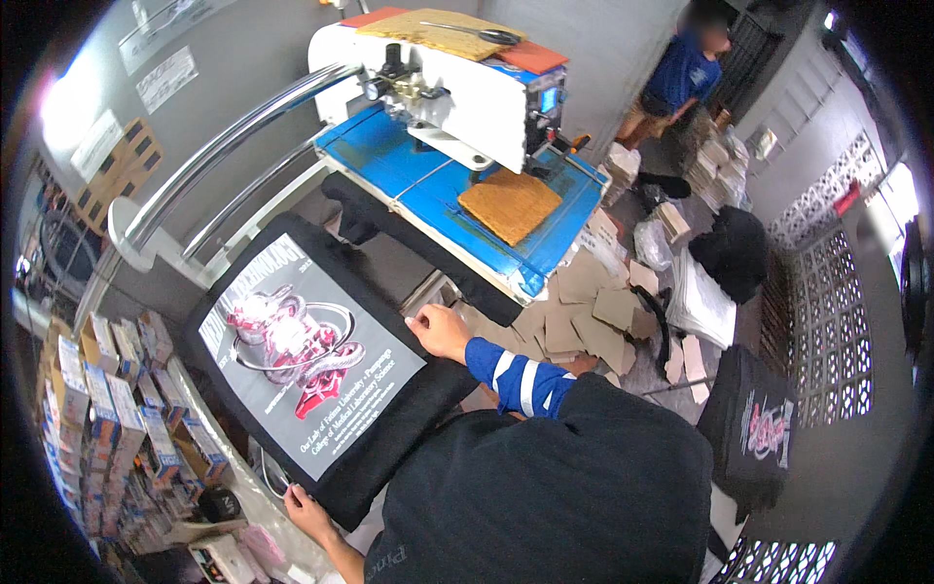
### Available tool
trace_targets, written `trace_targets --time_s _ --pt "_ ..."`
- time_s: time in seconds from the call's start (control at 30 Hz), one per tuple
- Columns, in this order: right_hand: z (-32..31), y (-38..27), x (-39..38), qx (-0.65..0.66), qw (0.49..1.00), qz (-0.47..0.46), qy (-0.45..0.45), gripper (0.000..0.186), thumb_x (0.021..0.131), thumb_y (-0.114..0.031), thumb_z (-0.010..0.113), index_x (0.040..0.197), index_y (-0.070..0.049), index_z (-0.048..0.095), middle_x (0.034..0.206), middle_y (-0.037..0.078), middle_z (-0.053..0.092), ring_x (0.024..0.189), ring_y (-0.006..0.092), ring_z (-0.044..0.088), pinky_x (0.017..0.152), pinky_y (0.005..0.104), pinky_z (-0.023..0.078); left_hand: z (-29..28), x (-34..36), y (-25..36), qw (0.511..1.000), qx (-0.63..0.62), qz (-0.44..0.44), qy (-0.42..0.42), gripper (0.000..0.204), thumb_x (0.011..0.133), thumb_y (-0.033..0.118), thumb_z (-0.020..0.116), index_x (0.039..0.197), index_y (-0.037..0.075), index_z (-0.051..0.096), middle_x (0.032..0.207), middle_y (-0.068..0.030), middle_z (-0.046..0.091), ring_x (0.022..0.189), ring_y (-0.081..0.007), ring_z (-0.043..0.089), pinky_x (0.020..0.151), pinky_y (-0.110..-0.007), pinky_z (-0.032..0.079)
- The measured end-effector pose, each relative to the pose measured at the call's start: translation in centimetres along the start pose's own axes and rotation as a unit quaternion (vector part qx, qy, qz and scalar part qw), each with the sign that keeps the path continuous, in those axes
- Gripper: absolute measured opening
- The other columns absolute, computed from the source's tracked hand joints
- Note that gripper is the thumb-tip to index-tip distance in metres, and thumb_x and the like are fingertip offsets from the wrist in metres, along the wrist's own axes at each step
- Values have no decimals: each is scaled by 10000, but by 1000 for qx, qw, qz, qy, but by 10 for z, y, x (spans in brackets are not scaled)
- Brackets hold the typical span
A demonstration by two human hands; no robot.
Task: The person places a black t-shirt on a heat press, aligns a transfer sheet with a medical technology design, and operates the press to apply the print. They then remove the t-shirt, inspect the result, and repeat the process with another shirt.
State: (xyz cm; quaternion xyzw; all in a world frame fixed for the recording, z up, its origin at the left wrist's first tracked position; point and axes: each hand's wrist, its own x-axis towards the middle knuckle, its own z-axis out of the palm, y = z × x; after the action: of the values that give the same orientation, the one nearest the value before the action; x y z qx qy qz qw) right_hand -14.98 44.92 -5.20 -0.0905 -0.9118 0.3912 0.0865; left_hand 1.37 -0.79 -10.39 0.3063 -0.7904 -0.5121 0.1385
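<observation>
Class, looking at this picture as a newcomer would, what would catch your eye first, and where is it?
Probably the large grey picture with its red and silver design, on the black cloth left of centre, with the left hand near its bottom corner and the right hand by its right side. Next might come the bright blue board beneath the white machine at the top.

Shows black on the shirt, grey on its print with red-and-white artwork and white lettering; white-striped blue on the right sleeve; bright blue on the press bed, brown on the pad near its right edge.
</observation>
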Motion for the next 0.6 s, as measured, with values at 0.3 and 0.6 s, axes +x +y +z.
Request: trace_targets --time_s 0.3,0.6 --pt "2 -46 15 4 951 -305 57 124 827 -90 716 927 -34 667 1032 148 661 1030 353 607 934 458 480 -45 -181 -151 953 19 -301 -26 253 973 195 634 1075 -32 682 903 -103 713 794 -240 674 753 -359 546" --pt "14 -78 24 77 934 -349 11 106 825 -93 717 909 -42 678 1007 146 668 1028 356 613 937 454 486 -23 -222 -145 939 1 -341 -41 253 959 202 654 1049 -34 666 849 -94 708 699 -235 669 669 -352 535"
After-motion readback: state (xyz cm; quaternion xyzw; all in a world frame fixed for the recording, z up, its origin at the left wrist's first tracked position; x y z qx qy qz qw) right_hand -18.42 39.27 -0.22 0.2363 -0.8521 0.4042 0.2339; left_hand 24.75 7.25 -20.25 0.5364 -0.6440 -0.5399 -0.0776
